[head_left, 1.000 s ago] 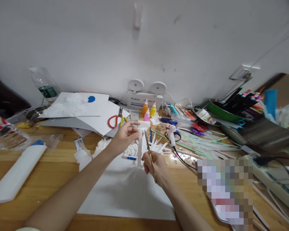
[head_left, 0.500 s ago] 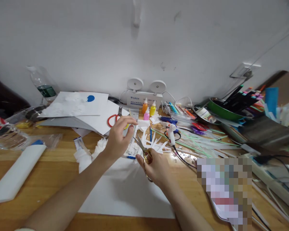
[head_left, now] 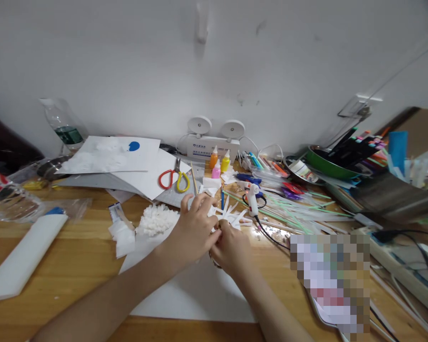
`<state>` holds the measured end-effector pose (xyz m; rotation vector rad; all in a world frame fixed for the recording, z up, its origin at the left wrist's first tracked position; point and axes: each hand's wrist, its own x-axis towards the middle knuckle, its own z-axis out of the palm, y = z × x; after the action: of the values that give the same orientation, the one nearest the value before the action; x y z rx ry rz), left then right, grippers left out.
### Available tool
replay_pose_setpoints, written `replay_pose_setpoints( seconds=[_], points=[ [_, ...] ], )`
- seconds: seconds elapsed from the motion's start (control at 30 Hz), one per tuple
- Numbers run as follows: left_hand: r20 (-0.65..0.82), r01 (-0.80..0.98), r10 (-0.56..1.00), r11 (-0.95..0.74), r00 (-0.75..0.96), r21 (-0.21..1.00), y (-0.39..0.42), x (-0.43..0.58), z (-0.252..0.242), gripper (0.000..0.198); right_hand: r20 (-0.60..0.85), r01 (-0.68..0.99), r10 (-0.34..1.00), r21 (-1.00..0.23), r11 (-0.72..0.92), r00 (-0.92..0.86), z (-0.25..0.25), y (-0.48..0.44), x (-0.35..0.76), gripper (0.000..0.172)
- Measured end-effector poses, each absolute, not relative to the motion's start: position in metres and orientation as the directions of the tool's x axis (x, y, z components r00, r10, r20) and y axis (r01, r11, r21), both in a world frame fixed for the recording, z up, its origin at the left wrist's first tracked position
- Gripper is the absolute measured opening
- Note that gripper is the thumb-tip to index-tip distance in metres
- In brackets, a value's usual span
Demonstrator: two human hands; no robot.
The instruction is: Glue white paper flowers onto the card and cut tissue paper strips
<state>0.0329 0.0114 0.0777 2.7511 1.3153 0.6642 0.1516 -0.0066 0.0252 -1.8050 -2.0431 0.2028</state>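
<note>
My right hand (head_left: 232, 246) is closed on a pair of gold-handled scissors (head_left: 214, 261); a handle loop shows below the fingers, and the blades are hidden. Against it, my left hand (head_left: 195, 227) has its fingers curled, with thumb and fingertips meeting at the right hand's thumb. Whatever they pinch cannot be made out. Both hands are above a white paper sheet (head_left: 196, 297). Left of them sits a fluffy cluster of white paper pieces (head_left: 157, 219). Cut white strips (head_left: 237, 216) fan out just beyond the right hand.
Red-and-yellow-handled scissors (head_left: 174, 178) lie behind the hands. A white glue gun (head_left: 251, 199) with a black cord stands to the right. Small paint bottles (head_left: 216, 168) stand near the wall. A rolled white sheet (head_left: 28, 256) lies at left, a blurred-out device (head_left: 331, 285) at right.
My left hand has moved right and down until it meets my right hand, its fingers curling. The scissor blades, visible before, are now covered. The paper cluster and red-and-yellow scissors are more exposed.
</note>
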Motion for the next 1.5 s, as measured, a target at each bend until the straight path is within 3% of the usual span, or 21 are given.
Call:
replay_pose_setpoints(
  seconds=[0.17,0.5,0.67,0.77,1.0,1.13,1.27,1.37,1.5],
  points=[
    [0.340,0.663,0.724,-0.688,0.600,0.294,0.018,0.028,0.076,0.014,0.203,0.918,0.975,-0.362,0.161,-0.091,0.024,-0.006,0.153,0.009],
    [0.430,0.572,0.788,-0.615,0.440,0.542,0.031,0.015,0.098,0.014,0.192,0.902,0.979,-0.408,0.142,-0.068,0.020,-0.005,0.152,0.040],
    [0.243,0.337,0.866,-0.408,0.438,0.848,0.027,0.012,0.105,0.018,0.182,0.903,0.981,-0.409,0.133,-0.062,0.020,-0.004,0.153,0.038],
    [0.108,0.214,0.873,-0.234,0.475,0.948,0.025,0.009,0.105,0.017,0.190,0.897,0.980,-0.421,0.132,-0.056,0.019,-0.002,0.154,0.037],
    [-0.033,0.217,0.894,-0.073,0.448,0.973,0.016,-0.004,0.120,0.024,0.210,0.878,0.977,-0.471,0.086,0.017,0.020,0.008,0.166,0.036],
    [-0.024,0.152,0.959,-0.020,0.283,0.988,0.005,-0.023,0.129,0.033,0.190,0.846,0.980,-0.531,0.053,0.058,0.020,0.015,0.174,0.038],
    [0.048,0.369,0.992,-0.087,0.113,0.925,0.003,-0.066,0.129,0.036,0.176,0.826,0.982,-0.563,0.039,0.074,0.017,0.019,0.178,0.043],
    [0.150,0.548,0.987,-0.098,-0.051,0.831,0.008,-0.113,0.128,0.025,0.173,0.816,0.982,-0.576,0.040,0.074,0.015,0.020,0.179,0.045],
    [0.218,0.690,0.918,0.078,-0.332,0.720,0.015,-0.177,0.121,0.019,0.173,0.803,0.982,-0.595,0.039,0.080,0.014,0.020,0.182,0.047]
  ],
)
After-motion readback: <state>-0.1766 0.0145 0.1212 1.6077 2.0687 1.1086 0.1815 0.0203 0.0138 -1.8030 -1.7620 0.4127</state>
